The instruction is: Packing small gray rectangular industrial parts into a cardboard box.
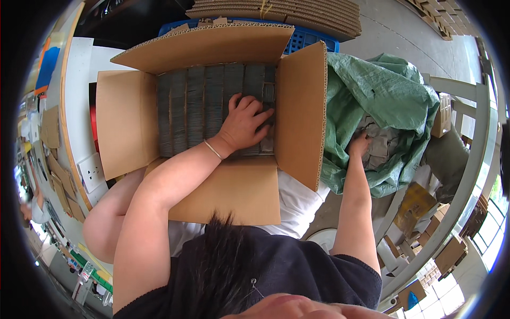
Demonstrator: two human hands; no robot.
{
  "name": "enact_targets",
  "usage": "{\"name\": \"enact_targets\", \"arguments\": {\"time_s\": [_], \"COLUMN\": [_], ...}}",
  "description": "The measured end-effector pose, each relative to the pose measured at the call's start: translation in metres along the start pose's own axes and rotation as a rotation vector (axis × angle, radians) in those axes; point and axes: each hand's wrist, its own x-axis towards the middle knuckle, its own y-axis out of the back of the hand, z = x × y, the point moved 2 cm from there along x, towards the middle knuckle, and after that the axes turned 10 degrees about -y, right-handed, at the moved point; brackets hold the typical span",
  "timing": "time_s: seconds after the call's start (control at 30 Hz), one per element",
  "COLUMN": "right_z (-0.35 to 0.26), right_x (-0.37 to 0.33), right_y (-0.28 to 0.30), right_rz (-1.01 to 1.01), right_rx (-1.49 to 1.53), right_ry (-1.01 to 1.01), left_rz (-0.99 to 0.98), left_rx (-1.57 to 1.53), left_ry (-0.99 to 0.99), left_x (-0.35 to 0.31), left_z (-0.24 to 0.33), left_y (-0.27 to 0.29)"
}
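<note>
An open cardboard box (223, 194) stands before me with its flaps folded out. Upright rows of thin, dark grey flat pieces (195, 106) fill it, with cardboard dividers between some rows. My left hand (247, 122) rests on the rows toward the box's right side, fingers spread, gripping nothing. To the right of the box is a green woven sack (380, 87), its mouth open. Inside it lies crumpled greyish paper (381, 142). My right hand (360, 143) reaches into the sack and touches this paper; its fingers are mostly hidden, so I cannot tell whether they grip it.
Behind the box, a stack of flat cardboard (319, 16) sits over a blue plastic crate (313, 41). A pale metal frame (473, 133) runs along the right side. At left are a white power socket (93, 173) and a workbench edge (65, 122).
</note>
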Motion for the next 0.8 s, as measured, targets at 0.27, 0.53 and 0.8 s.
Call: {"name": "enact_targets", "arguments": {"time_s": [0.27, 0.53, 0.8], "right_z": [-0.007, 0.0, -0.005], "right_x": [-0.004, -0.001, -0.006], "right_y": [-0.001, -0.008, -0.005], "right_rz": [-0.004, 0.038, -0.056], "right_rx": [0.017, -0.007, 0.01], "right_ry": [-0.036, 0.031, -0.018], "left_rz": [0.088, 0.072, 0.074], "left_rx": [0.004, 0.127, 0.077], "left_ry": [0.099, 0.058, 0.021], "left_x": [0.002, 0.009, 0.006], "left_z": [-0.002, 0.005, 0.003], "left_y": [0.001, 0.001, 0.0]}}
